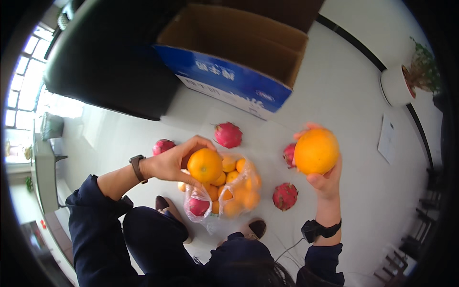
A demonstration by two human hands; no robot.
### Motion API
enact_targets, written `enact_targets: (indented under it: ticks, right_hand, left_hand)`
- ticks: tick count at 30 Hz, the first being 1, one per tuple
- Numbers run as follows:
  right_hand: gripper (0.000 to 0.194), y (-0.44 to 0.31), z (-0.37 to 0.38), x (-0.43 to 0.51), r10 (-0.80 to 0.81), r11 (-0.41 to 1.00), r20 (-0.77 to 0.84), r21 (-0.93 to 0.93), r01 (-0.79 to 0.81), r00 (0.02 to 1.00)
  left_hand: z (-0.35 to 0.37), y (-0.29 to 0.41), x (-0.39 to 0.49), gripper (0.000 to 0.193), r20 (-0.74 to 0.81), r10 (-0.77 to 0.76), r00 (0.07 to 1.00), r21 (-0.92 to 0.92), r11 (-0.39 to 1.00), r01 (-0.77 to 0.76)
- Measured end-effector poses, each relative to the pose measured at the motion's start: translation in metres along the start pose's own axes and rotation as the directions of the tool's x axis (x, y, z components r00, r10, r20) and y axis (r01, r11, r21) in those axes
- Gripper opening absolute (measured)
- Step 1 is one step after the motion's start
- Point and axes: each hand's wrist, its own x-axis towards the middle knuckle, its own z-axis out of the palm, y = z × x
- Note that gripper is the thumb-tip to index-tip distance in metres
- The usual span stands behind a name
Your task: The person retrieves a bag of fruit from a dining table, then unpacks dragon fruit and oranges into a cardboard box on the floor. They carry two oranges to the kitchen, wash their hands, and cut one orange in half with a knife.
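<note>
My left hand (172, 159) grips an orange (205, 165) above a clear plastic bag (235, 186) on the floor. Inside the bag lie several more oranges (232, 175) and a dragon fruit (199, 206). Off to the right, my right hand (330, 181) holds another large orange (316, 151) raised close to the camera. Behind that orange a dragon fruit (289, 155) is partly hidden. Another dragon fruit (285, 196) rests to the right of the bag, and one (228, 135) sits beyond it. A further dragon fruit (164, 146) is partly covered by my left hand.
A tall, open cardboard box (229, 77), blue and white outside and bearing writing, stands ahead. Dark furniture (114, 64) is beside it on the left. A potted plant (398, 86) stands by the right wall, near a sheet of paper (388, 139). My shoes (257, 228) flank the bag's near side.
</note>
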Motion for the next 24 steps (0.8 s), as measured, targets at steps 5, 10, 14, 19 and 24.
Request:
enact_targets:
  ticks: [5,10,14,19,24]
  right_hand:
    - [0.071,-0.033,0.025,0.101,-0.23,0.691,0.261,-0.634,0.346,0.938]
    - [0.062,-0.008,0.048,0.148,0.147,0.41,0.439,-0.843,0.35,0.886]
    - [0.062,-0.005,0.056,0.144,0.182,0.255,0.351,-0.919,0.301,0.918]
    - [0.058,-0.038,0.05,0.12,0.396,0.26,0.285,-0.946,0.191,0.873]
    - [0.059,-0.062,0.049,0.089,0.574,0.279,0.203,-0.959,0.043,0.793]
  left_hand:
    - [-0.031,0.063,0.009,0.089,-0.168,0.192,0.967,0.048,0.981,-0.187]
    - [-0.095,0.095,0.032,0.085,-0.437,0.38,0.815,0.259,0.921,-0.291]
    - [-0.17,0.111,0.071,0.074,-0.492,0.425,0.76,0.522,0.842,-0.133]
    - [-0.194,0.108,0.087,0.068,-0.402,0.145,0.904,0.377,0.926,0.02]
    - [-0.154,0.103,0.082,0.07,-0.415,0.056,0.908,0.494,0.852,0.173]
